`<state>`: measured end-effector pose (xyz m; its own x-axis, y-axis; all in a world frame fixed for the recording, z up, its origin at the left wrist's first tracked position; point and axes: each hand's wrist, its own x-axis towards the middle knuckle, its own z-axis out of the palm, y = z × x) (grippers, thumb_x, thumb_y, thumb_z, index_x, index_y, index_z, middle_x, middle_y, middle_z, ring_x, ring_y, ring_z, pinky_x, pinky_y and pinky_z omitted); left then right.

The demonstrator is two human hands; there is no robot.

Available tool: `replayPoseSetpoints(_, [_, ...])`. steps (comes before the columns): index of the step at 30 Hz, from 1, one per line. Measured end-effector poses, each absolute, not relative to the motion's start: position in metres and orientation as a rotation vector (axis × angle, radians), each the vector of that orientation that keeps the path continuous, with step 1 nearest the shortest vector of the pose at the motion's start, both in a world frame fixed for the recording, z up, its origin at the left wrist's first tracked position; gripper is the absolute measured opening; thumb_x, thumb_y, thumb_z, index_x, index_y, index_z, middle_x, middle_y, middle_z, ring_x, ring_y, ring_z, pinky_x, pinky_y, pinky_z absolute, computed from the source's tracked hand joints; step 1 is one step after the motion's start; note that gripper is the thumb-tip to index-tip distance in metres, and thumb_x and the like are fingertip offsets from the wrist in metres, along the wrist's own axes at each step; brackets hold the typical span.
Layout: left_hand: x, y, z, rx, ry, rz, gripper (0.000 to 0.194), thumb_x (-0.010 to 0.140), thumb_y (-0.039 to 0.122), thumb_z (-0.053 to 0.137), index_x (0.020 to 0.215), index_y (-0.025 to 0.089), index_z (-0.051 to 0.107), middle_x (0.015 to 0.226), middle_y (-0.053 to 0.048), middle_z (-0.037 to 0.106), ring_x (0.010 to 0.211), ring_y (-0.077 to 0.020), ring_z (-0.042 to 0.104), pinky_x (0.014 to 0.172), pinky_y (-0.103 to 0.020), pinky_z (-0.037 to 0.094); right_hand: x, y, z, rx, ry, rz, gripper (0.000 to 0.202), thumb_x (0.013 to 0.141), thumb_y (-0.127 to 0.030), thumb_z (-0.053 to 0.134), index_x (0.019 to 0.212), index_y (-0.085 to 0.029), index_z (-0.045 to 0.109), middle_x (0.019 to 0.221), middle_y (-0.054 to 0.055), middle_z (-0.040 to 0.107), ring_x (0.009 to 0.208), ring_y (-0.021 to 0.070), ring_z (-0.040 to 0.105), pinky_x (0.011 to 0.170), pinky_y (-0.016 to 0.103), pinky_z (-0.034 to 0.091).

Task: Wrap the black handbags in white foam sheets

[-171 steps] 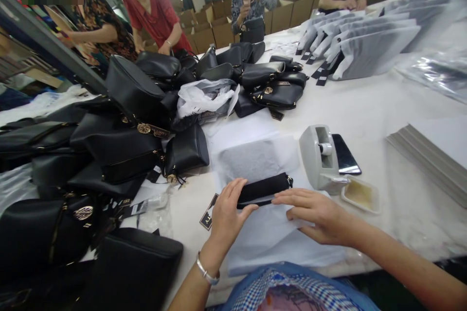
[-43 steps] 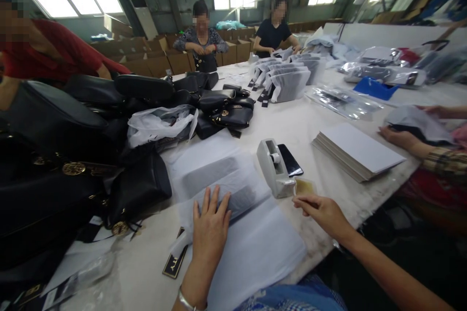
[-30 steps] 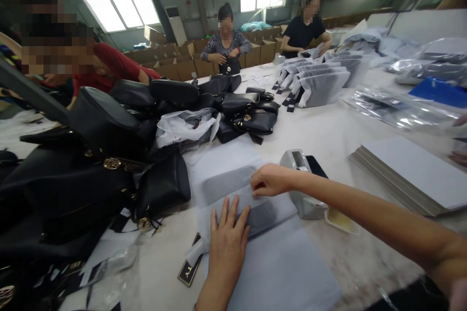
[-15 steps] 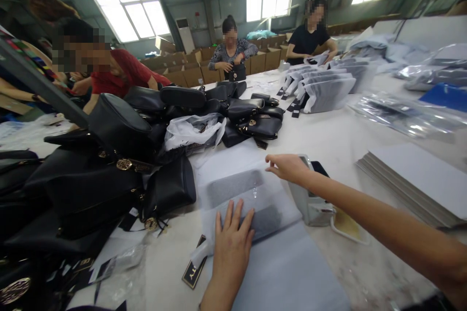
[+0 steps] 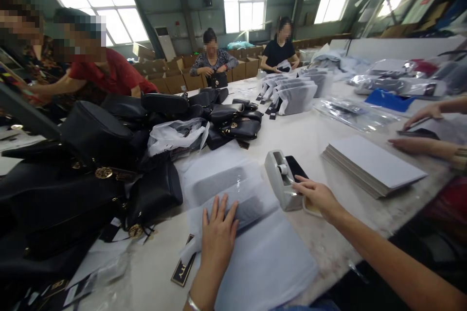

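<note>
White paper [image 5: 242, 185] wraps a dark bundle [image 5: 251, 205] on the table [image 5: 156, 257], under the left hand [image 5: 218, 238], fingers spread. The right hand [image 5: 318, 198] is at the tape dispenser [image 5: 280, 180], any pinch hard to tell. If the left lifts, the paper could loosen.

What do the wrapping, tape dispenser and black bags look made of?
Wrapping: probably thin tissue paper, matte; dark shapes show through.
Tape dispenser: likely moulded grey plastic, smooth, with rounded edges.
Black bags: leather or imitation, I can't tell which; smooth, with soft highlights.
</note>
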<state>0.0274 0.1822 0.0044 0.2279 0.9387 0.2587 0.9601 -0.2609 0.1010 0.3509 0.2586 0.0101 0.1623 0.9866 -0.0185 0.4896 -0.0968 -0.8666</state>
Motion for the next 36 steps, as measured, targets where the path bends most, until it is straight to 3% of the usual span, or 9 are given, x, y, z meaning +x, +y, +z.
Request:
replayPoseSetpoints(4, [0.027,0.181,0.004,-2.401,-1.856,-0.405,0.043,0.097,0.025,0.048,0.139,0.032,0.051,0.155,-0.005,0.038,0.143,-0.0322,0.033,0.107,-0.062,0.038,0.332,0.239,0.025,-1.573,-1.189,0.79,0.033,0.072,-0.052,0.076,0.082,-0.021,0.079,0.139,0.013,0.055,0.123,0.0336,0.055,0.105,0.046,0.042])
replayPoseSetpoints(7, [0.026,0.181,0.003,-2.405,-1.857,-0.412,0.043,0.097,0.026,0.048,0.139,0.032,0.05,0.155,-0.005,0.038,0.143,-0.0323,0.032,0.107,-0.062,0.036,0.322,0.216,0.036,-1.505,-1.096,0.787,0.032,0.074,-0.05,0.076,0.089,-0.021,0.078,0.135,0.01,0.059,0.121,0.0301,0.056,0.105,0.042,0.044])
replayPoseSetpoints(11, [0.026,0.182,0.002,-2.405,-1.867,-0.41,0.043,0.097,0.028,0.047,0.14,0.033,0.05,0.155,-0.004,0.038,0.144,-0.0318,0.032,0.107,-0.061,0.037,0.315,0.192,0.031,-1.404,-0.797,1.116,0.038,0.072,-0.049,0.08,0.094,-0.019,0.075,0.103,0.008,0.072,0.101,0.0238,0.065,0.09,0.033,0.054])
replayPoseSetpoints(17, [0.026,0.183,0.004,-2.413,-1.855,-0.35,0.044,0.096,0.027,0.048,0.14,0.031,0.05,0.155,-0.005,0.036,0.144,-0.0331,0.032,0.107,-0.062,0.037,0.32,0.189,-0.003,-1.366,-0.517,1.335,0.038,0.057,-0.04,0.091,0.082,-0.015,0.074,0.076,0.002,0.069,0.064,0.0087,0.06,0.063,0.018,0.054])
replayPoseSetpoints(22, [0.025,0.185,0.006,-2.434,-1.883,-0.363,0.045,0.095,0.025,0.05,0.14,0.03,0.05,0.155,-0.005,0.036,0.143,-0.0343,0.032,0.107,-0.063,0.036,0.336,0.2,-0.014,-1.566,-0.791,1.156,0.047,0.062,-0.048,0.085,0.091,-0.012,0.076,0.07,0.003,0.069,0.059,0.0105,0.056,0.057,0.021,0.052])
replayPoseSetpoints(28, [0.018,0.188,0.009,-2.505,-1.965,-0.526,0.057,0.095,0.025,0.049,0.15,0.025,0.034,0.152,-0.008,0.042,0.142,-0.0317,0.035,0.108,-0.06,0.038,0.351,0.189,-0.002,-1.736,-1.246,1.05,0.045,0.075,-0.054,0.072,0.093,-0.013,0.077,0.073,0.007,0.072,0.061,0.0169,0.062,0.061,0.03,0.053])
replayPoseSetpoints(33, [-0.001,0.194,0.01,-2.475,-2.067,-0.724,0.06,0.092,0.004,0.035,0.149,0.023,0.036,0.154,-0.007,0.039,0.138,-0.0228,0.043,0.109,-0.044,0.044,0.332,0.204,0.052,-1.347,-2.056,0.871,0.027,0.091,-0.041,0.059,0.092,-0.02,0.076,0.088,0.006,0.073,0.075,0.018,0.066,0.072,0.029,0.053])
replayPoseSetpoints(36, [-0.016,0.199,0.009,-2.393,-2.214,-0.763,0.063,0.09,0.0,0.034,0.147,0.025,0.039,0.155,-0.004,0.038,0.135,-0.0228,0.047,0.104,-0.04,0.05,0.297,0.233,0.084,-1.016,-2.457,0.817,0.023,0.095,-0.032,0.055,0.096,-0.021,0.074,0.087,0.005,0.072,0.08,0.0159,0.065,0.076,0.026,0.049])
